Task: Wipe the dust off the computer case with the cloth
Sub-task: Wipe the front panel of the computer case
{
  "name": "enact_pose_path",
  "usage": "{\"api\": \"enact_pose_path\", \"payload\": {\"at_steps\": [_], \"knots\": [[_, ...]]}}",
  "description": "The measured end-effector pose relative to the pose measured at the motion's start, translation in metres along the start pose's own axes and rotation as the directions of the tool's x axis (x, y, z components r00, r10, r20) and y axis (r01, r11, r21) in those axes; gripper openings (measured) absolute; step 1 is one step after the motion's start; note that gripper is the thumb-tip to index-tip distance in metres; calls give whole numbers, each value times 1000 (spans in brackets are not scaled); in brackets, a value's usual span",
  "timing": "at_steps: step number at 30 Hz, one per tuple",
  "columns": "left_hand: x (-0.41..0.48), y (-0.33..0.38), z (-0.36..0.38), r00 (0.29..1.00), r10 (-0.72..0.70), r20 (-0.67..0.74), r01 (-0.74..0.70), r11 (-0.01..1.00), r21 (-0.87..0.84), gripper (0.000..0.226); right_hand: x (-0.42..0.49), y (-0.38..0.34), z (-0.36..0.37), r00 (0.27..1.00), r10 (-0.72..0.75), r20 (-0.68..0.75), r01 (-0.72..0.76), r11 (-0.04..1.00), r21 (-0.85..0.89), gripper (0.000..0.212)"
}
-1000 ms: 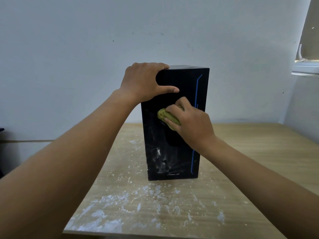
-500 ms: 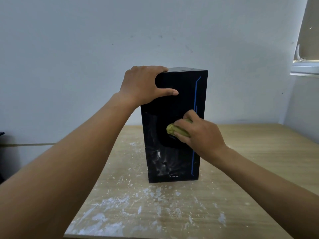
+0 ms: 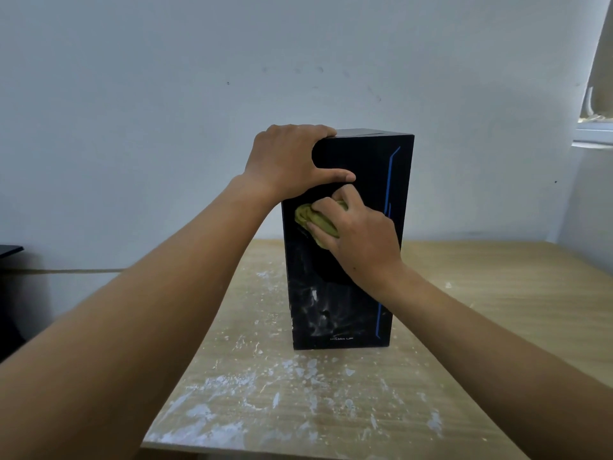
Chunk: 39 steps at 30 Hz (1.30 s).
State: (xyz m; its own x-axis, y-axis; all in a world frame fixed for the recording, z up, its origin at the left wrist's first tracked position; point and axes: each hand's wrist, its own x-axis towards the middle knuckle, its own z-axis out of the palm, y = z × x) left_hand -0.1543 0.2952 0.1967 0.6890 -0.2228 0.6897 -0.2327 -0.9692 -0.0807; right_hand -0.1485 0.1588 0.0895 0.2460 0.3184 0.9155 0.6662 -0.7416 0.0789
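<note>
At the upper front of the tall glossy black computer case [image 3: 335,313], the right hand [image 3: 361,240] is gripping and pressing a bunched yellow-green cloth [image 3: 310,219] while the left hand [image 3: 288,161] is clamping the top corner, bracing it upright on the dust-flecked pale wooden bench [image 3: 298,410]; overlapping downward strokes seem best.

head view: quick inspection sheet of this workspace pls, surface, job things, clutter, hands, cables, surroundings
surface: wooden table, white powder scattered in front of the case
job's things: black computer case upright on the table, whitish smears on its lower front; yellow-green cloth bunched against its upper front
clutter: nothing seen
hands: left hand grips the case's top left corner; right hand holds the cloth on the front
cables: thin tan line along the wall at left, cable or trim, cannot tell
surroundings: plain wall, window sill upper right, dark object at left edge
</note>
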Motion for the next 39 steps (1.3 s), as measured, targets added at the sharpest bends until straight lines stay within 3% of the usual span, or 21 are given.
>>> {"api": "enact_pose_path", "payload": {"at_steps": [7,11,19,29,34,39], "knots": [[0,0,-1,1000,-2,15,2,1000,-12,85,-31,-3,9,986,-97,138,103,994,-39,31],[0,-1,-1,1000,1,13,-1,1000,-20,85,-53,6,7,973,-92,211,103,994,-40,20],[0,0,-1,1000,-4,12,5,1000,-29,84,-39,17,-10,994,-3,110,4,1000,-2,26],[-1,1,-1,1000,-12,19,13,999,-30,83,2,-22,14,994,72,-82,-72,997,2,27],[-1,1,-2,1000,-6,21,6,1000,-20,83,-8,-32,26,998,41,-53,-43,998,-42,26],[-1,1,-2,999,-11,31,12,1000,-18,85,-37,-24,29,991,-76,113,79,996,-27,26]]}}
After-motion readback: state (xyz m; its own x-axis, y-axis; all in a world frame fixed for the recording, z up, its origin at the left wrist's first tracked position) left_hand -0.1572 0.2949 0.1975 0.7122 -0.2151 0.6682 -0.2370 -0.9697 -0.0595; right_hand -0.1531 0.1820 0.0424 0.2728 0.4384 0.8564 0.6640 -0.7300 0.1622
